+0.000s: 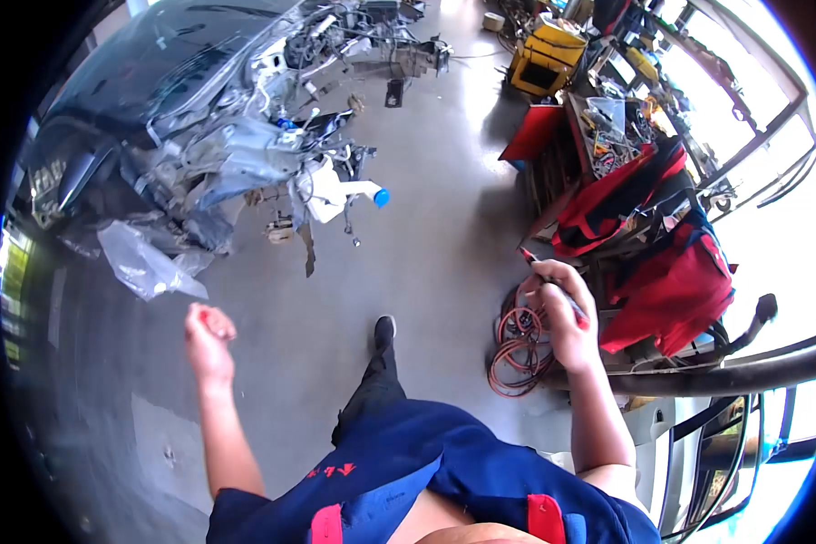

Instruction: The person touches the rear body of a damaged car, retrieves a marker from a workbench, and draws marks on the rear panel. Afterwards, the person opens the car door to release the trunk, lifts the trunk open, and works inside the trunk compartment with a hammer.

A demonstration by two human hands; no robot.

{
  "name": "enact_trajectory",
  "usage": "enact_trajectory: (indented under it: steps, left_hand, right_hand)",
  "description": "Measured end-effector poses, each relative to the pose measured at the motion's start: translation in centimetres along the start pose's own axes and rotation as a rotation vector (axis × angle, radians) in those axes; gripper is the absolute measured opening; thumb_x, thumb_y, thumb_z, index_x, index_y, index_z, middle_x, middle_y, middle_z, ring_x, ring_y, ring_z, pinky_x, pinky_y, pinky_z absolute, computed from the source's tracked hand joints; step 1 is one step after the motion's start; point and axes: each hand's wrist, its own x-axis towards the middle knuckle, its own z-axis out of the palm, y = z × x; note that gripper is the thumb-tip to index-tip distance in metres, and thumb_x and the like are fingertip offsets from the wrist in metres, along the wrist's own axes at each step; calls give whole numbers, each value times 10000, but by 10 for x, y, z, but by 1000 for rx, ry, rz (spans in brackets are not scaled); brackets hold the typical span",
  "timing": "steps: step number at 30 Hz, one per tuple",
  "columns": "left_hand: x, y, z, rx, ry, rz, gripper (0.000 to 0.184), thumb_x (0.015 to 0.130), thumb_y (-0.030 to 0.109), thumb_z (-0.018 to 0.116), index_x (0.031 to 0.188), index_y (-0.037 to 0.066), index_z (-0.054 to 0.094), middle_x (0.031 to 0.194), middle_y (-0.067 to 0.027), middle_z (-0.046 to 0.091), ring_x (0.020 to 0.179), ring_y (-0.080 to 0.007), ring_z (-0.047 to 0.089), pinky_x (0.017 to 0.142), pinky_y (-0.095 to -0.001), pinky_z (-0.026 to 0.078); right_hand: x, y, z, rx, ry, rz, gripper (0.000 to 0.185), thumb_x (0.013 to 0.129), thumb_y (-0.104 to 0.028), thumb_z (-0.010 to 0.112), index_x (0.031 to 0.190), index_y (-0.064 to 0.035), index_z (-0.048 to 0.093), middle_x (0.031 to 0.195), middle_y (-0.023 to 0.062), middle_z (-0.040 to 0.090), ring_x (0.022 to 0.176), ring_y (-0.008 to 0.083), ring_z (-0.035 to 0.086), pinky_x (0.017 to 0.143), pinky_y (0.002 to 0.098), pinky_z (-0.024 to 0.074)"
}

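Red and black: one slim tool in your right hand, its fingers closed around it.
Its long axis slants from forward-left to back-right; your left hand, well apart to its left, curls around one red piece, too small to identify.

My slim, pen-like tool is red and black. My navy cloth shirt has red tabs. White plastic reservoir, round blue cap.
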Motion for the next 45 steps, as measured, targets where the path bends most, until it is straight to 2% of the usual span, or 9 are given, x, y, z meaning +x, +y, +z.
enact_trajectory:
  steps: [7,11,13,19,22,26,33,37,45]
  left_hand:
    - [127,-156,243,119,-613,-411,278,980,282,511,787,83,524,684,12,508,587,-90,528,551,-247,443]
    - [196,-178,368,312,-996,-241,246,931,245,620,831,30,555,715,-11,555,625,-95,553,585,-255,467]
    - [243,-192,415,679,-1130,132,237,885,218,672,830,15,563,693,-35,568,640,-100,562,601,-270,477]
    - [379,-304,474,1195,-1089,141,272,827,282,683,811,24,599,782,-180,648,744,-334,644,677,-398,508]
    - [412,-356,457,1469,-1051,-17,337,842,350,653,794,21,599,810,-208,652,782,-368,636,701,-434,502]
    - [450,-394,431,1396,-936,-364,402,892,395,599,770,19,670,740,-166,668,702,-250,641,677,-384,489]
    - [554,-436,480,1506,-800,-477,511,884,444,512,787,-35,661,817,-271,648,858,-415,635,769,-470,481]
    - [677,-463,607,1578,-913,-336,516,861,460,533,754,-30,654,813,-258,653,792,-404,642,721,-482,490]
    - [890,-416,1011,1296,-1150,125,407,870,393,604,710,20,580,709,-188,618,681,-314,619,621,-428,468]
  right_hand:
    - [113,138,15,-315,84,297,389,874,-141,655,1221,-60,498,921,72,620,842,139,603,813,290,487]
    - [181,135,-24,-434,182,254,337,852,-94,657,1159,-38,528,841,61,619,755,142,614,736,298,504]
    - [222,145,-38,-446,289,310,312,850,-102,651,1127,-32,526,803,63,614,718,140,612,707,292,502]
    - [365,214,-84,-584,235,255,290,861,-205,622,1090,-59,519,874,222,631,836,426,618,747,446,500]
    - [468,220,-116,-625,53,269,281,872,-216,601,1090,-63,516,902,218,644,858,420,624,739,453,500]
    - [609,223,-136,-497,-4,280,286,883,-235,573,1093,-48,517,911,211,646,882,396,630,769,453,494]
    - [823,258,-155,-523,-130,196,269,870,-208,590,1083,-52,540,937,201,644,913,374,627,803,436,494]
    - [919,311,-167,-628,-108,273,259,873,-213,593,1080,-63,551,920,199,645,890,379,629,790,437,498]
    - [1081,320,-223,-539,246,293,199,879,-152,641,1046,-58,587,870,171,671,806,308,685,722,360,526]
